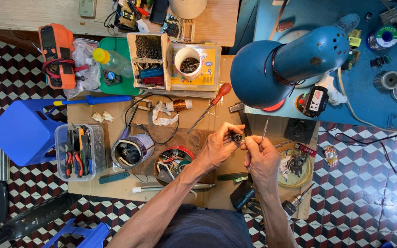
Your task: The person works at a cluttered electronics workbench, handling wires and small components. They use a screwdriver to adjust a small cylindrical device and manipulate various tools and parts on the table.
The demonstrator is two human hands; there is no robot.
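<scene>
Two hands meet above the cardboard-covered table [116, 193], and beyond the right hand hangs the biggest thing near them, a blue lamp shade [258, 73]. Left of the left hand sits a red tin of wires [173, 161]. The left hand [217, 147] pinches a small dark cylindrical part [237, 137]; touching it, the right hand [260, 158] is closed on thin metal tweezers [263, 133], pointing away.

Blue lamp [281, 69], orange multimeter [56, 55], red-handled screwdriver [210, 106], blue stool [24, 131]
</scene>
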